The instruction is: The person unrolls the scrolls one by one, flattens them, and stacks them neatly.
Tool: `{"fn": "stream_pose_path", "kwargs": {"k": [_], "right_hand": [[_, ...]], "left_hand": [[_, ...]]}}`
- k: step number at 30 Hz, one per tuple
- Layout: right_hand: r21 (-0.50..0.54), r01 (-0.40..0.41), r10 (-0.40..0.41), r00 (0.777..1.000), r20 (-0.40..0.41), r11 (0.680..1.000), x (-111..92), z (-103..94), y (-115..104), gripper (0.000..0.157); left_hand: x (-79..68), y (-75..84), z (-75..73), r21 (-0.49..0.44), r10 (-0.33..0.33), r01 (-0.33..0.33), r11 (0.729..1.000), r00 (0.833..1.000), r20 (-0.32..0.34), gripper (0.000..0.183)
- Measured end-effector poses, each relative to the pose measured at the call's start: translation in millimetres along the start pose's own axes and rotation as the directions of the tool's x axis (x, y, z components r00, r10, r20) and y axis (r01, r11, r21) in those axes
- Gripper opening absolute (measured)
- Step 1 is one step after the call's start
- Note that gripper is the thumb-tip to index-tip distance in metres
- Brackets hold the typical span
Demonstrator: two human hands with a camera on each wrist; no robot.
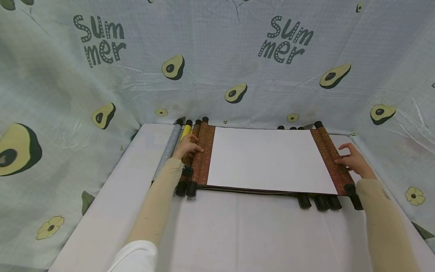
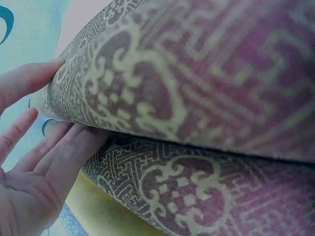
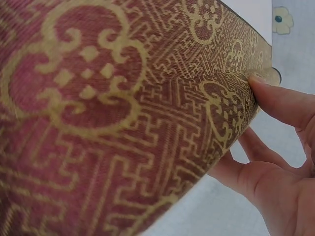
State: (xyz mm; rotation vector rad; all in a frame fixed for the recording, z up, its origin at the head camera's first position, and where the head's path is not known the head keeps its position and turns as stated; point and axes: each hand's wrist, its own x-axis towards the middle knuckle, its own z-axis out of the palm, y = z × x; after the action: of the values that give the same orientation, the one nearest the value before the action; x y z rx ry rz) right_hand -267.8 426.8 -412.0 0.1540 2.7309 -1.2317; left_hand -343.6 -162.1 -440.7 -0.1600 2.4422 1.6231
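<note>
A hanging scroll (image 1: 268, 158) with white paper and red-brown patterned borders lies unrolled across the table, black knobs on its roller ends. At its left roller (image 2: 147, 88), my left hand (image 1: 188, 147) has the thumb on top and the fingers tucked below. Directly under that roller is another roll (image 2: 182, 191) in similar patterned cloth. My right hand (image 1: 355, 161) holds the right roller (image 3: 162, 98), thumb against the patterned cloth and fingers curled beneath.
Left of the scroll lie a yellow roll (image 1: 186, 130) and a grey-blue roll (image 1: 168, 149). Several black knobs (image 1: 321, 203) stick out under its right side. A printed avocado curtain (image 1: 204, 45) hangs behind the white table (image 1: 238, 234).
</note>
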Motion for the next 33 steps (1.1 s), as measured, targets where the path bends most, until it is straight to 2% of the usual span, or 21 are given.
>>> {"fn": "stream_pose_path", "kwargs": {"k": [2, 3, 4, 5, 6, 8, 9, 11, 12, 15, 16, 18, 22, 23, 25, 26, 27, 29, 31, 32, 33], "right_hand": [[0.01, -0.013, 0.013, 1.0, -0.027, 1.0, 8, 0.2, 11, 0.053], [0.015, -0.013, 0.013, 1.0, -0.027, 1.0, 11, 0.0, 15, 0.052], [0.018, -0.015, 0.015, 0.999, -0.031, 1.0, 14, 0.3, 19, 0.053], [0.03, -0.026, 0.027, 0.999, -0.037, 0.999, 18, 0.4, 24, 0.05], [0.022, -0.029, 0.03, 0.998, -0.05, 0.999, 18, 2.1, 23, 0.049], [-0.004, -0.012, 0.011, 0.998, -0.067, 1.0, 12, 6.9, 16, 0.049], [-0.012, 0.01, -0.01, 0.997, -0.071, 1.0, 9, 9.0, 12, 0.051], [-0.043, 0.019, -0.023, 0.993, -0.112, 0.999, 3, 14.0, 3, 0.046], [-0.069, 0.032, -0.041, 0.991, -0.126, 0.997, -2, 16.4, -4, 0.047], [-0.108, 0.023, -0.042, 0.984, -0.172, 0.994, -5, 21.4, -10, 0.038], [-0.118, 0.024, -0.045, 0.983, -0.177, 0.993, -6, 22.8, -11, 0.036], [-0.127, 0.022, -0.045, 0.982, -0.183, 0.992, -6, 25.8, -10, 0.034], [-0.148, 0.031, -0.057, 0.982, -0.178, 0.989, -6, 29.6, -10, 0.035], [-0.157, 0.029, -0.057, 0.982, -0.178, 0.987, -5, 29.9, -10, 0.035], [-0.17, 0.034, -0.065, 0.982, -0.178, 0.985, -5, 30.8, -11, 0.034], [-0.173, 0.035, -0.066, 0.982, -0.179, 0.984, -5, 31.2, -11, 0.033], [-0.181, 0.038, -0.071, 0.981, -0.182, 0.983, -5, 32.0, -11, 0.032], [-0.188, 0.044, -0.079, 0.979, -0.186, 0.981, -5, 33.5, -11, 0.031], [-0.197, 0.041, -0.08, 0.978, -0.193, 0.98, -5, 35.0, -10, 0.029], [-0.199, 0.039, -0.078, 0.978, -0.191, 0.979, -4, 35.6, -9, 0.029], [-0.204, 0.037, -0.077, 0.979, -0.19, 0.978, -4, 36.3, -9, 0.029]], "left_hand": [[-17.0, 10.2, -1.0, 0.007, 0.01, -0.01, 1.0, 1.0, -0.011, 0.052], [-19.3, 12.3, -0.3, 0.041, -0.005, 0.005, 0.999, 1.0, -0.021, 0.053], [-20.3, 12.2, -0.1, 0.052, 0.002, 0.0, 0.999, 1.0, -0.023, 0.052], [-13.3, 3.0, -0.2, 0.038, 0.061, -0.06, 0.997, 0.998, -0.024, 0.049], [-6.8, -3.5, 0.1, 0.045, 0.076, -0.075, 0.996, 0.997, -0.025, 0.049], [16.9, -21.1, 1.6, 0.082, 0.079, -0.076, 0.994, 0.996, -0.033, 0.05], [37.3, -37.4, 3.3, 0.092, 0.105, -0.1, 0.991, 0.994, -0.042, 0.05], [84.0, -73.5, 7.2, 0.102, 0.137, -0.13, 0.986, 0.988, -0.064, 0.054], [103.1, -86.1, 8.5, 0.123, 0.12, -0.111, 0.986, 0.99, -0.068, 0.057], [177.4, -144.0, 14.6, 0.132, 0.174, -0.16, 0.978, 0.98, -0.098, 0.07], [185.9, -150.5, 14.3, 0.133, 0.172, -0.16, 0.978, 0.981, -0.088, 0.07], [176.5, -144.2, 12.8, 0.141, 0.189, -0.176, 0.974, 0.978, -0.087, 0.077], [186.2, -148.8, 14.0, 0.195, 0.179, -0.157, 0.968, 0.978, -0.102, 0.077], [199.2, -157.1, 16.0, 0.227, 0.182, -0.152, 0.962, 0.976, -0.119, 0.081], [244.5, -189.3, 19.6, 0.279, 0.201, -0.157, 0.947, 0.97, -0.134, 0.08], [255.6, -197.2, 20.5, 0.307, 0.22, -0.169, 0.937, 0.965, -0.14, 0.082], [258.8, -199.6, 20.9, 0.332, 0.243, -0.183, 0.925, 0.959, -0.149, 0.082], [243.0, -188.5, 20.7, 0.363, 0.272, -0.202, 0.91, 0.95, -0.154, 0.08], [205.1, -160.5, 19.7, 0.387, 0.282, -0.207, 0.899, 0.948, -0.148, 0.075], [179.6, -141.8, 19.1, 0.401, 0.286, -0.21, 0.892, 0.948, -0.142, 0.071], [149.7, -118.4, 17.8, 0.405, 0.264, -0.194, 0.894, 0.957, -0.124, 0.067]]}}
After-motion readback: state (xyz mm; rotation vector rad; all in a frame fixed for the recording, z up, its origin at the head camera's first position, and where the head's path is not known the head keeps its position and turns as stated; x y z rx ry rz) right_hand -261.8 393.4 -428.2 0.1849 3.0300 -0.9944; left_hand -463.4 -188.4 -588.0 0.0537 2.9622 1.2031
